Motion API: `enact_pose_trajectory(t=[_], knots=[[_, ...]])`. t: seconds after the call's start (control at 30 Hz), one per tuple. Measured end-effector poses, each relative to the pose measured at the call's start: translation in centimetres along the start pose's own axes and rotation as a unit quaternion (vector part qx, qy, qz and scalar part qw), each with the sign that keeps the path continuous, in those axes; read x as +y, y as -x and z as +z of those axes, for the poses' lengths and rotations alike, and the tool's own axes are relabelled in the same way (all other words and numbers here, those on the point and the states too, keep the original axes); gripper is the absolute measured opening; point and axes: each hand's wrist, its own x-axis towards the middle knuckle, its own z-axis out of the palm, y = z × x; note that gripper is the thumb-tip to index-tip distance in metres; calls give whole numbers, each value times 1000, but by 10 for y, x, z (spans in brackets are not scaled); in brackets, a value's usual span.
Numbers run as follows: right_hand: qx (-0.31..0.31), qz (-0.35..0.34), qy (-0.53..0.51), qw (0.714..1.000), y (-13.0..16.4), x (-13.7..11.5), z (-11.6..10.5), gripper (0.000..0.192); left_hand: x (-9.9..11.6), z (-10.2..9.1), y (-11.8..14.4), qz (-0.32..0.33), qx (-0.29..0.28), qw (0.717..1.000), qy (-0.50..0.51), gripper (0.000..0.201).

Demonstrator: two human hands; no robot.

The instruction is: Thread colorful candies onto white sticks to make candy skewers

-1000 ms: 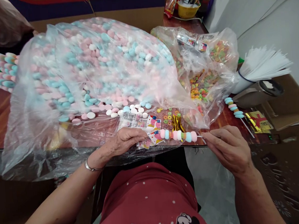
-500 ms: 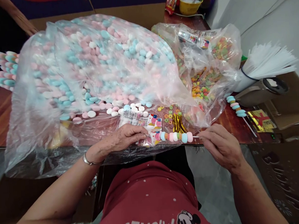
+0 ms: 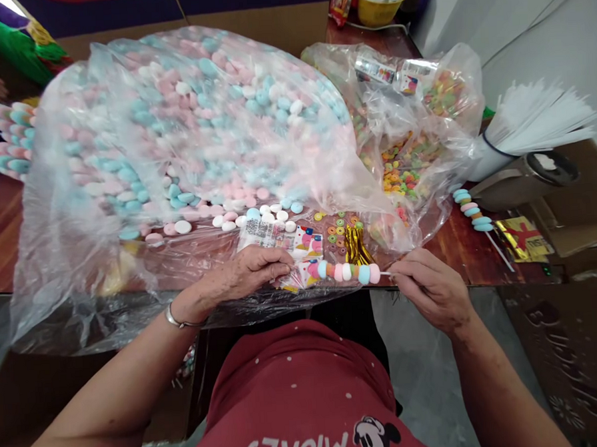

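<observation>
Candy skewer (image 3: 348, 272) further into wrapper (image 3: 300, 258)

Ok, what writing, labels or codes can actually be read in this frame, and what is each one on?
"MICKEY", upside down to the camera: on the red shirt, beside a cartoon mouse head.
Printed code block on the small wrapper above the left hand: too small to read.
Labels on packets in the cereal-ring bag: blurred.
Gold wrapper with a red star on the table: no readable words.

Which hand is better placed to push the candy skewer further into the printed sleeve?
Right. The right hand pinches the stick end of the candy skewer, in line with it. The left hand pins the printed sleeve.
</observation>
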Motion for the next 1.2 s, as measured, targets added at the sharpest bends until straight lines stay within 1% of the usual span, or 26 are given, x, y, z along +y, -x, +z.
enact_pose_trajectory(t=[0.1,0.3,0.4,0.5,0.57,0.6,0.67,0.73,0.8,0.87,0.97,1.0,1.03,1.07,1.13,1.2], knots=[[5,5,-7,1000,1,0,7,15,1,0,-1,1,11,1000,-8,21],[21,1,12,1000,1,-2,19,16,2,0,-1,9,0,1000,-8,20],[22,-4,25,999,1,-4,23,16,3,0,0,-2,-5,1000,-3,20],[28,-10,44,999,-1,-6,24,16,8,2,2,-7,-45,999,11,20],[30,-13,48,998,-2,-7,23,16,14,4,3,-1,-69,997,-15,24],[27,-15,45,998,-3,-8,22,16,18,5,4,5,-72,997,-42,26],[12,-20,38,999,-5,-10,20,18,24,8,4,17,-60,992,-108,27],[-10,-29,31,999,-6,-13,18,19,28,10,5,44,-54,987,-144,29],[-35,-37,15,999,-6,-17,20,19,31,12,4,75,-57,987,-134,31],[-64,-37,-13,997,-5,-22,27,20,33,14,0,97,-58,989,-97,32],[-94,0,-55,994,-1,-32,43,22,39,15,-7,109,-67,989,-73,33],[-92,22,-67,993,1,-36,48,22,44,16,-9,112,-61,988,-87,35],[-82,45,-78,992,2,-39,53,22,50,16,-10,115,-44,987,-106,36],[-68,68,-91,991,3,-42,57,21,58,16,-9,120,-13,985,-125,36],[-35,112,-119,986,4,-45,61,20,76,16,-3,139,78,976,-149,33],[-4,154,-151,976,4,-48,63,20,93,18,10,166,172,960,-147,26]])
